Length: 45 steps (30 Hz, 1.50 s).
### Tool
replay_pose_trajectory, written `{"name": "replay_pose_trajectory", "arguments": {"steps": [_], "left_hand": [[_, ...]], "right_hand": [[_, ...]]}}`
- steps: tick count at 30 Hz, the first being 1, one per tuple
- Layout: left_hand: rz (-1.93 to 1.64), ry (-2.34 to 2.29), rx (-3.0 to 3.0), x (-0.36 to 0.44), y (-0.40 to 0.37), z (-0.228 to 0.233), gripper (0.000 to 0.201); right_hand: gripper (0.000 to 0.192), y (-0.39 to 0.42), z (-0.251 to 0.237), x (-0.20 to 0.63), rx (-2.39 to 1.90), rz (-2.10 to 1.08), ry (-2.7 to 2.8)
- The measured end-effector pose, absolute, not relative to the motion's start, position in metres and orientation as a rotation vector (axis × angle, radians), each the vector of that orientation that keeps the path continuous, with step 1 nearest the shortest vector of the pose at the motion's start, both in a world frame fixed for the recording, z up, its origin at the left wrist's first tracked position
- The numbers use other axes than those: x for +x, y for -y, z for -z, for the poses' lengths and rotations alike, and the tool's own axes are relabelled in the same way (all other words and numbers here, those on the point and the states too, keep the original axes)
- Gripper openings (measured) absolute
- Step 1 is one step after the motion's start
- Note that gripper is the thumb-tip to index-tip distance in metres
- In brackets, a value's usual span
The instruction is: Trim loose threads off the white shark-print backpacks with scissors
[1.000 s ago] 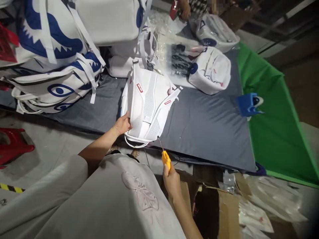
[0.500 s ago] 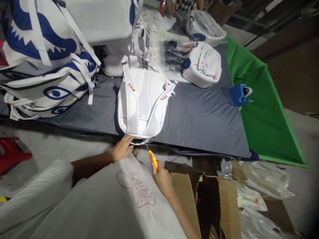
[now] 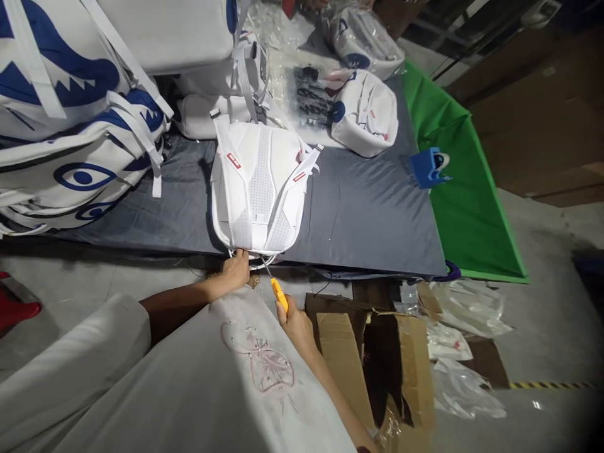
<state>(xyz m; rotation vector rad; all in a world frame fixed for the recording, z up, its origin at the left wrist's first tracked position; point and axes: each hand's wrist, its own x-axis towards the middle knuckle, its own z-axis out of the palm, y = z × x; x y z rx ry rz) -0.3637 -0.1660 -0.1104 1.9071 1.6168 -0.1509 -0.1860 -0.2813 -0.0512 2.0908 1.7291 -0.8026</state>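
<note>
A white backpack (image 3: 262, 182) lies on the grey-covered table, its strap side up and its near end at the table's front edge. My left hand (image 3: 236, 270) is closed on the near edge of this backpack, left of its middle. My right hand (image 3: 296, 321) grips a yellow-handled tool (image 3: 280, 294) with a thin metal end; its exact kind is unclear. That thin end points up and left and meets the backpack's near edge, just right of my left hand. What the tip touches is too small to make out.
More white and blue backpacks (image 3: 85, 170) are stacked at left. A small white bag (image 3: 365, 113) and plastic-wrapped goods lie farther back. A blue holder (image 3: 427, 168) stands by the green bin (image 3: 472, 214) at right. An open cardboard box (image 3: 418, 377) is below, near my right arm.
The view has shifted, so the table things appear farther left and slightly higher. My left fingers, flatter on the edge before, are now curled on it. The tool stays at the near edge.
</note>
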Motion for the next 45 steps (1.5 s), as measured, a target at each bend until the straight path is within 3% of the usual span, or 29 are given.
{"name": "replay_pose_trajectory", "arguments": {"steps": [6,10,15,17,19,23,29,34,38,41,45], "left_hand": [[0.212,-1.546,1.93,-0.364,0.156,0.115,0.034],[0.133,-1.487,1.992,-0.364,0.164,0.114,0.039],[-0.303,-1.232,1.691,-0.384,0.18,0.127,0.025],[-0.587,-1.312,1.375,-0.401,0.187,0.134,0.021],[-0.838,-1.55,0.95,-0.417,0.186,0.14,0.029],[-0.94,-1.534,0.214,-0.435,0.15,0.151,0.049],[-0.855,-1.33,0.18,-0.423,0.106,0.154,0.065],[-0.869,-1.665,0.413,-0.398,0.105,0.147,0.049],[-0.992,-1.899,0.527,-0.395,0.096,0.111,0.042],[-1.011,-2.081,0.912,-0.387,0.085,0.044,0.031],[-0.67,-2.258,1.706,-0.31,0.092,-0.042,0.036]], "right_hand": [[0.04,0.265,0.05,-0.202,2.109,0.815,-1.691],[0.042,0.247,0.043,-0.197,2.168,0.863,-1.57],[0.044,0.234,0.038,-0.162,2.114,1.261,-1.646],[0.045,0.232,0.035,-0.149,2.085,1.33,-1.676],[0.044,0.233,0.026,-0.139,2.048,1.341,-1.706],[0.04,0.251,-0.008,-0.123,2.018,1.172,-1.754],[0.036,0.246,-0.022,-0.115,2.028,0.795,-1.801],[0.032,0.214,0.004,-0.112,2.056,0.664,-1.805],[0.033,0.219,0.008,-0.095,1.979,0.799,-1.903],[0.036,0.224,0.009,-0.078,1.997,0.912,-1.953],[0.042,0.221,0.016,-0.051,2.076,1.13,-2.025]]}}
